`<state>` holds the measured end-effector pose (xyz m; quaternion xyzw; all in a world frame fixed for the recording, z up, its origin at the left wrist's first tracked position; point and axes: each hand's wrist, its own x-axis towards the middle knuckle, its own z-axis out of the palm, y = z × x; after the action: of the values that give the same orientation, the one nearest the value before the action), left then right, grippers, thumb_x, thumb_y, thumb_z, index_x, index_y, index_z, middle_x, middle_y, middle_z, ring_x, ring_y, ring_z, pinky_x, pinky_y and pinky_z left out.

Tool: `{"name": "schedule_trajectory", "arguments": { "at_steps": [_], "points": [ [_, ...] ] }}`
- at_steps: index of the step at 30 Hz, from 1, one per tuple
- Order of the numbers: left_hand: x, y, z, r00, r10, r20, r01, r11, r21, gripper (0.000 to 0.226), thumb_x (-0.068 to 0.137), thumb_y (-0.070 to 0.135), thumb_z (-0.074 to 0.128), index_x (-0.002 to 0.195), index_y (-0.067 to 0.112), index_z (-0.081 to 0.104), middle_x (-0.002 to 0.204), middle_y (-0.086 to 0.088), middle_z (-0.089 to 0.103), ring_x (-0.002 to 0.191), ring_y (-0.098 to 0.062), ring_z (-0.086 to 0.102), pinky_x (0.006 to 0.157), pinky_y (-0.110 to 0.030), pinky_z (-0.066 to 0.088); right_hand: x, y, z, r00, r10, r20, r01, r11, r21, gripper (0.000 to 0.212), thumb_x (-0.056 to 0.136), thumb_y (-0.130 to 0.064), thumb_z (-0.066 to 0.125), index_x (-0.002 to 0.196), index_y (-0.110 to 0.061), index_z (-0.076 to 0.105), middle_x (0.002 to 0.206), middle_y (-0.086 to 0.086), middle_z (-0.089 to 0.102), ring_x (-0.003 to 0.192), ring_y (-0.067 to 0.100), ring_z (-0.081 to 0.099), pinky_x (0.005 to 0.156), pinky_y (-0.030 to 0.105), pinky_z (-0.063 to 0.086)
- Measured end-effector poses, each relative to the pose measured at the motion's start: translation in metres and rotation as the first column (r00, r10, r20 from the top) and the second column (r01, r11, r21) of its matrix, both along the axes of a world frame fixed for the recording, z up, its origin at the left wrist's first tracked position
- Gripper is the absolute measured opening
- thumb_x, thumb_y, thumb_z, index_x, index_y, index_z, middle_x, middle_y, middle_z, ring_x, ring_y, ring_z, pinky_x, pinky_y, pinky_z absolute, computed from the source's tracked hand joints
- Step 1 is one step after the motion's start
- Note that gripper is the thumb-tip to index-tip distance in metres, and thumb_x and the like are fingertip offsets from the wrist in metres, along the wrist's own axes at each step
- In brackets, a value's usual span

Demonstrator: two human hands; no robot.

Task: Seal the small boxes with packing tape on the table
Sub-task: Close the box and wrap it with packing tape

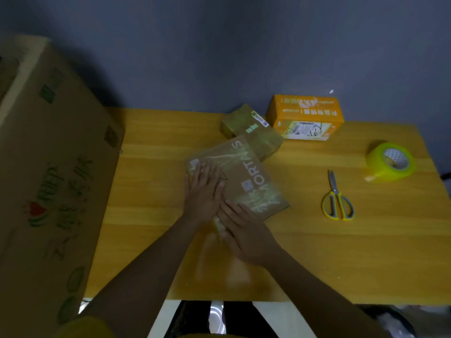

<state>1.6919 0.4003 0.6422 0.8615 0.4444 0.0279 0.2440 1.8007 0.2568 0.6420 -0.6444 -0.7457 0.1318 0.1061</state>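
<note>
On the wooden table (317, 252), both hands (219, 211) press flat, open-palmed, on a closed brown box (246, 176).

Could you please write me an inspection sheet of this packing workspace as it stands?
Surface: wooden table, yellowish.
Job's things: flat brown box under both hands, shiny tape strips on it; small brown box behind, touching it; orange box by the wall; tape roll and scissors lying unused at right.
Clutter: big carton at the table's left.
Grippers: left hand flat on the flat box; right hand pressing its near edge.
Cables: nothing seen.
Surroundings: grey wall behind.
</note>
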Motion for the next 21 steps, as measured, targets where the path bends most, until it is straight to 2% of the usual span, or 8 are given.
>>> {"name": "schedule_trajectory", "arguments": {
  "at_steps": [3,6,10,14,16,18,19,21],
  "points": [
    [-0.003,0.002,-0.011,1.000,-0.021,-0.008,0.021,0.998,0.052,0.059,0.097,0.047,0.009,0.153,0.028,0.013,0.161,0.006,-0.002,0.146,-0.012,-0.014,0.115,-0.040,-0.011,0.050,0.001,0.006,0.984,-0.108,0.141,0.114,0.993,-0.033,0.058,0.105,-0.040,0.009,0.146,-0.016,0.042,0.152,0.001,0.038,0.142,0.016,0.033,0.113,0.047,0.018],
    [-0.001,0.002,-0.011,1.000,-0.024,0.015,0.023,0.997,0.070,0.062,0.097,0.050,0.008,0.153,0.026,0.017,0.161,0.004,0.003,0.147,-0.015,-0.010,0.117,-0.043,-0.007,0.093,-0.002,0.011,0.960,-0.167,0.227,0.191,0.978,-0.088,0.060,0.103,-0.043,-0.001,0.152,-0.024,0.028,0.157,-0.005,0.026,0.145,0.010,0.022,0.114,0.049,0.011],
    [-0.001,0.001,-0.010,0.999,-0.018,0.027,0.016,0.998,0.064,0.070,0.091,0.054,0.000,0.153,0.025,0.016,0.162,0.003,0.003,0.146,-0.014,-0.010,0.117,-0.044,-0.006,0.077,0.010,0.016,0.819,-0.555,0.146,0.569,0.817,-0.090,0.072,0.094,-0.049,-0.002,0.154,-0.016,0.019,0.161,0.004,0.015,0.149,0.020,0.004,0.118,0.046,-0.005],
    [-0.001,0.000,-0.010,1.000,-0.009,0.026,0.007,0.998,0.068,0.071,0.091,0.054,0.000,0.153,0.024,0.015,0.161,0.003,0.003,0.146,-0.013,-0.011,0.117,-0.045,-0.003,0.058,0.019,0.009,0.980,-0.094,0.176,0.104,0.993,-0.048,0.057,0.102,-0.042,0.027,0.152,-0.015,0.026,0.159,0.008,0.022,0.149,0.022,0.011,0.119,0.048,0.010],
    [0.000,0.000,-0.009,0.999,-0.009,0.035,0.007,0.998,0.058,0.072,0.090,0.056,-0.001,0.153,0.025,0.015,0.161,0.004,0.002,0.143,-0.008,-0.014,0.117,-0.044,-0.004,0.080,0.029,0.008,0.941,-0.285,0.181,0.307,0.945,-0.112,0.061,0.101,-0.046,0.017,0.154,-0.017,0.017,0.161,0.006,0.015,0.149,0.022,0.008,0.118,0.054,0.011],
    [0.000,0.000,-0.006,0.999,-0.002,0.040,0.001,1.000,0.029,0.075,0.088,0.058,-0.002,0.153,0.026,0.013,0.161,0.005,0.000,0.140,-0.004,-0.017,0.116,-0.043,-0.009,0.101,0.043,0.011,0.830,-0.528,0.183,0.555,0.817,-0.159,0.063,0.101,-0.045,0.011,0.155,-0.015,0.008,0.163,0.004,0.004,0.150,0.022,0.000,0.118,0.053,0.003],
    [0.001,0.000,-0.005,0.999,0.000,0.040,-0.001,1.000,0.015,0.076,0.087,0.059,-0.002,0.153,0.025,0.012,0.161,0.006,-0.001,0.140,-0.002,-0.018,0.115,-0.042,-0.013,0.102,0.055,0.018,0.835,-0.519,0.180,0.543,0.831,-0.123,0.063,0.100,-0.043,0.011,0.155,-0.012,0.009,0.163,0.006,0.004,0.150,0.023,0.001,0.118,0.053,0.003],
    [0.003,-0.002,-0.004,0.997,0.033,0.075,-0.034,0.999,0.014,0.078,0.087,0.060,0.002,0.154,0.020,0.012,0.161,0.005,0.002,0.140,0.000,-0.015,0.112,-0.036,-0.020,0.083,0.088,0.029,0.935,-0.318,0.160,0.326,0.945,-0.025,0.063,0.098,-0.038,0.014,0.152,-0.006,0.024,0.159,0.013,0.020,0.148,0.028,0.016,0.118,0.054,0.013]
  ]
}}
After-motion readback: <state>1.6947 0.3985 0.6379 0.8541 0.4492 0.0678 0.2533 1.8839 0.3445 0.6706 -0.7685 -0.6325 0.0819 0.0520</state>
